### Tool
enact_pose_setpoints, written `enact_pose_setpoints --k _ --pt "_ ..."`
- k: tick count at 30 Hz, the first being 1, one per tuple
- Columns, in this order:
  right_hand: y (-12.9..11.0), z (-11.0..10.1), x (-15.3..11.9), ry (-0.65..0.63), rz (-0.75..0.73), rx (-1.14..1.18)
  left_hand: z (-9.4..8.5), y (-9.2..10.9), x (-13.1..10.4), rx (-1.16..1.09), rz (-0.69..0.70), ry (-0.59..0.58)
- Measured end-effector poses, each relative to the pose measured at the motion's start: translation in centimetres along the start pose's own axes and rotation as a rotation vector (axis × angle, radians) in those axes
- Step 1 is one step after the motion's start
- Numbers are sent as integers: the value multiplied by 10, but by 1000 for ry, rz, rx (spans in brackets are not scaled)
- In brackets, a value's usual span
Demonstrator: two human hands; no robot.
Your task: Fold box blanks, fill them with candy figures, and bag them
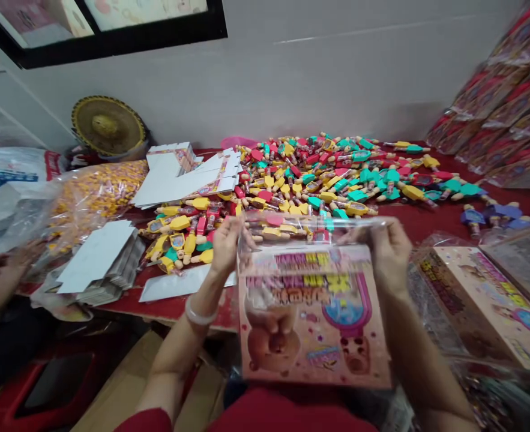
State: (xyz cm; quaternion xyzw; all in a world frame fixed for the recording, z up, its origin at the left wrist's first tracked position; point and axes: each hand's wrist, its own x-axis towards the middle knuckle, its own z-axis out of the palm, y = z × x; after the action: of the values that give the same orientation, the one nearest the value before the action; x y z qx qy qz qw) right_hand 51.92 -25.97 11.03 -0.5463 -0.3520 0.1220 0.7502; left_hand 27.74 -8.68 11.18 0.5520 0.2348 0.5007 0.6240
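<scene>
A pink printed cardboard box (314,324) with a cartoon bear hangs upright in front of my body. Around it is a clear plastic bag (301,225), its upper edge stretched above the box. My left hand (226,243) pinches the bag's top left corner, a pale bangle on that wrist. At the top right corner my right hand (393,255) has its fingers closed on the same bag. Behind the bag spreads a heap of small toys (314,174) in yellow, red and green, partly hidden by it.
Flat white cartons (98,255) are stacked at the left, with more folded ones (188,180) behind. A bag of yellow pieces (98,189) lies near a co-worker's hand (19,261). Another printed box (494,306) lies at right; wrapped packs (499,102) are piled behind.
</scene>
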Motion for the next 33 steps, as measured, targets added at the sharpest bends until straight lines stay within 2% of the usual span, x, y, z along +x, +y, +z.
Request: enact_pose_setpoints --k 2,3,5,6,7,9,12,15,17,19,20,22,23,24,26,27,28,29,31,33 --pt "-29 -4 14 -75 -155 -63 -2 35 8 22 107 -88" --pt "-38 -7 14 -149 -235 -152 -6 50 5 63 138 -148" --pt "-41 -17 -2 -370 -367 -381 -17 66 -16 225 87 -326" --pt "-34 -22 -17 -499 -409 -490 -24 66 -32 345 14 -450" --pt "-23 -28 -34 -620 -439 -585 -32 60 -50 493 -61 -578" --pt "8 -38 -72 -812 -492 -743 -48 33 -85 834 -176 -780" --pt "60 -45 -111 -1030 -556 -889 -64 -23 -118 1188 -221 -863" --pt "98 -48 -118 -1139 -560 -1011 -71 -66 -125 1296 -204 -799" --pt "112 -54 -114 -1153 -526 -1096 -73 -76 -128 1270 -137 -749" --pt "114 -66 -113 -1217 -435 -1168 -80 -74 -139 1162 -122 -794" --pt "111 -72 -115 -1277 -360 -1197 -85 -70 -147 1087 -176 -833" --pt "98 -82 -123 -1431 -167 -1202 -100 -62 -164 920 -409 -829" --pt "90 -82 -128 -1495 -64 -1177 -108 -60 -171 849 -529 -747" --pt "82 -78 -133 -1524 29 -1150 -117 -60 -178 799 -615 -611" --pt "72 -58 -141 -1483 150 -1110 -131 -65 -185 748 -687 -286" --pt "71 -42 -146 -1434 172 -1088 -136 -71 -187 730 -703 -162" --pt "72 -23 -151 -1381 177 -1060 -139 -77 -188 702 -732 -89" --pt "75 -3 -157 -1340 170 -1016 -141 -83 -188 666 -778 -63" --pt "84 35 -172 -1309 134 -892 -139 -93 -189 600 -859 -81" --pt "93 65 -187 -1293 85 -812 -133 -98 -191 569 -878 -100"
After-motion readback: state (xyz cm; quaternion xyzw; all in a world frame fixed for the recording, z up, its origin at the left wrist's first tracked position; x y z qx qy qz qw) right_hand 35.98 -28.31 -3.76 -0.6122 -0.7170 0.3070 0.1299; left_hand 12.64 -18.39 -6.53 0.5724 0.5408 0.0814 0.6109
